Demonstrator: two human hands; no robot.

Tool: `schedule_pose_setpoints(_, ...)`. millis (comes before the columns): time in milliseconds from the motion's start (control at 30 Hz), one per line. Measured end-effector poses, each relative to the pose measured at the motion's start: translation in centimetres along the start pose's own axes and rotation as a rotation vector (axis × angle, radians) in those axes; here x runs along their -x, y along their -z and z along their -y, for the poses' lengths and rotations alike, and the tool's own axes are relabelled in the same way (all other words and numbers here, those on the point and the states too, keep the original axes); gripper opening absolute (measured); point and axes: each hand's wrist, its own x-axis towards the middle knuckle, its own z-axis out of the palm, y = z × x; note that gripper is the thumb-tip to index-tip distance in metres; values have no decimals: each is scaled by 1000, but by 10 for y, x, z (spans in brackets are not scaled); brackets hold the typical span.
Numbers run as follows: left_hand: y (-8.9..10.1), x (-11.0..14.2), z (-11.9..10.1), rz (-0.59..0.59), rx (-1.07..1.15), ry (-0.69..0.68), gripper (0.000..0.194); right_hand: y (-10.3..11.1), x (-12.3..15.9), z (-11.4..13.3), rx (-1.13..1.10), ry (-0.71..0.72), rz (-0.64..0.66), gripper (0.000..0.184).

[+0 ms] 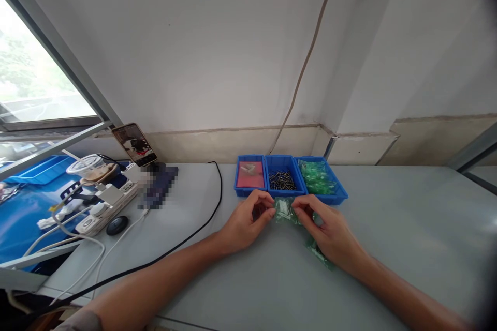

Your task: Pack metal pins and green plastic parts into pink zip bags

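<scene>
My left hand [245, 222] and my right hand [328, 227] meet over the grey table [407, 227], both pinching one small clear green plastic bag [284, 210] with pale parts inside. More green bags [318, 253] lie under my right palm. Just beyond stand three blue bins: the left bin [250, 175] with a pink sheet, the middle bin [282, 178] with dark metal screws, the right bin [320, 178] with green bags.
A black cable [194, 232] curves across the table's left half. A phone [134, 144] leans on a stand at the back left, beside a white power strip [108, 201] with plugs and white cords. A window is on the far left.
</scene>
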Motion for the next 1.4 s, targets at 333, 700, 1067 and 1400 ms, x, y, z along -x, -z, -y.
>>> schedule_pose_setpoints(333,1,1,3,-56,-101,-52,25,-3,-1,-8,8,75,32,26)
schedule_pose_setpoints(700,2,-1,-1,39,-167,-92,20,-3,-2,-6,2,30,84,7)
schedule_pose_setpoints(1067,1,1,-2,39,-194,-68,26,-2,-1,-4,37,189,156,9)
schedule_pose_setpoints(1400,1,1,-2,43,-107,30,22,15,-13,-19,246,104,-331,12)
